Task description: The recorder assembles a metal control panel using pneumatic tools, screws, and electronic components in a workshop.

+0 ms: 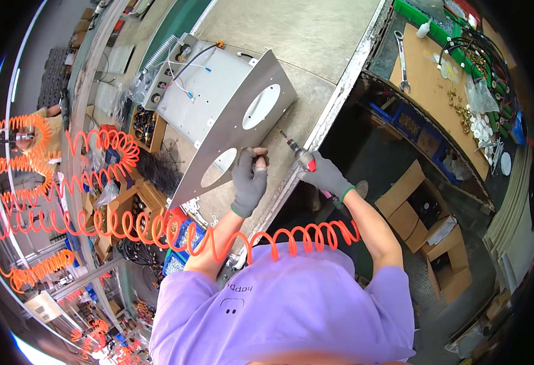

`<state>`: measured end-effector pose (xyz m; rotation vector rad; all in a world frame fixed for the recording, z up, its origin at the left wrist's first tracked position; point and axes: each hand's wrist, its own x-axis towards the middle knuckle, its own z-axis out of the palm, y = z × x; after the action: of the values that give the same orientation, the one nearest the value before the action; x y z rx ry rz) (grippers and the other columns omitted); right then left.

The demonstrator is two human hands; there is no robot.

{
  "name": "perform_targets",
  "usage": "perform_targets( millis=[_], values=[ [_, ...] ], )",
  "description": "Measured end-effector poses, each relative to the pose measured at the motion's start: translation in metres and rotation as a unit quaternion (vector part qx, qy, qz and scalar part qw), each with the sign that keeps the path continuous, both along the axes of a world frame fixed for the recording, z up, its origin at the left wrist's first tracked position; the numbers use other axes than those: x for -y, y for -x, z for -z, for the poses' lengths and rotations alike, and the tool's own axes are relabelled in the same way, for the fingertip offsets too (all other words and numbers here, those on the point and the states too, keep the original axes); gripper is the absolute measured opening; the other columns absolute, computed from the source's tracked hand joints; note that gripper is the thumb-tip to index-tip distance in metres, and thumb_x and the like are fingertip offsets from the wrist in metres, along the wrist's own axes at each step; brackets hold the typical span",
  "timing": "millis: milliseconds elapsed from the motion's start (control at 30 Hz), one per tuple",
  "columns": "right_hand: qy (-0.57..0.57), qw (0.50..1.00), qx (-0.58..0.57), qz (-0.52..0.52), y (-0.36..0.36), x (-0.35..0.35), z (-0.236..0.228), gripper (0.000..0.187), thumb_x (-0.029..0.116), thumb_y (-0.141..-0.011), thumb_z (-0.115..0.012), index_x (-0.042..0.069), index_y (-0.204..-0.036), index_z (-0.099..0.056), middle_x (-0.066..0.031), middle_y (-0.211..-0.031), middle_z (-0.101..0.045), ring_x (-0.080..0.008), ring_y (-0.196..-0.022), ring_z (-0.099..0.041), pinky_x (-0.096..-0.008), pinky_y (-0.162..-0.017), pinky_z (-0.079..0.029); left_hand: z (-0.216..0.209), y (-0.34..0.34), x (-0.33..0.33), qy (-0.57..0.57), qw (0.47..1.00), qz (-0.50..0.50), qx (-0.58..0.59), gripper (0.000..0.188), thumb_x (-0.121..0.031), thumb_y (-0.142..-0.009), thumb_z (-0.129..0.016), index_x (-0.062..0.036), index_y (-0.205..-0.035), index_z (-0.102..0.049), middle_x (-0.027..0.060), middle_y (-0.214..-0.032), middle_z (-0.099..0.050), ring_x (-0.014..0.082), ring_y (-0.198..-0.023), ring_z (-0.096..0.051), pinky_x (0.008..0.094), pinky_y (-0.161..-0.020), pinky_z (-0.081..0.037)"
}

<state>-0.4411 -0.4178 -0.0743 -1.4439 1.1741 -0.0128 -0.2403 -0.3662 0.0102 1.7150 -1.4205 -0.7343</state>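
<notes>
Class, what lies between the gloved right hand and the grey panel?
Head view: the driver in the right hand, then a strip of bench top before the panel.

Free room: counter [321, 36], open stretch, upper centre; narrow gap between left hand [248, 182] and right hand [328, 177], centre.
Obstacles: grey metal panel [237, 135], standing aslant, centre, two oval openings; metal housing [212, 85] behind it; power driver [304, 158], in right hand; coiled orange hose [174, 234], left to lower centre, crossing left arm.
</notes>
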Motion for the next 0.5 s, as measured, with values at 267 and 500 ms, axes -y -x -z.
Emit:
perform_targets(
  millis=[267,500],
  values=[
    [0.034,0.998,-0.040,-0.039,0.010,0.019,-0.010,0.066,0.044,-0.068,-0.062,0.005,-0.119,-0.045,-0.0206,-0.098,-0.063,-0.0375,-0.090,-0.062,-0.0433,-0.078,-0.048,-0.013,0.010,0.029,0.071,0.991,-0.012,0.115,0.017,-0.001,-0.076,-0.050,-0.0034,-0.090,-0.059,0.0122,-0.078,-0.060,0.0268,-0.072,-0.059,0.0349,-0.064,-0.045],
    [0.038,0.995,-0.027,-0.086,0.001,0.011,-0.006,0.066,0.043,-0.068,-0.061,0.007,-0.120,-0.045,-0.0191,-0.098,-0.063,-0.0358,-0.090,-0.062,-0.0427,-0.079,-0.049,-0.013,-0.008,-0.004,0.180,0.941,-0.088,0.272,0.007,0.001,-0.069,-0.049,-0.0003,-0.076,-0.049,0.0125,-0.077,-0.051,0.0246,-0.073,-0.053,0.0319,-0.067,-0.043]
  ],
)
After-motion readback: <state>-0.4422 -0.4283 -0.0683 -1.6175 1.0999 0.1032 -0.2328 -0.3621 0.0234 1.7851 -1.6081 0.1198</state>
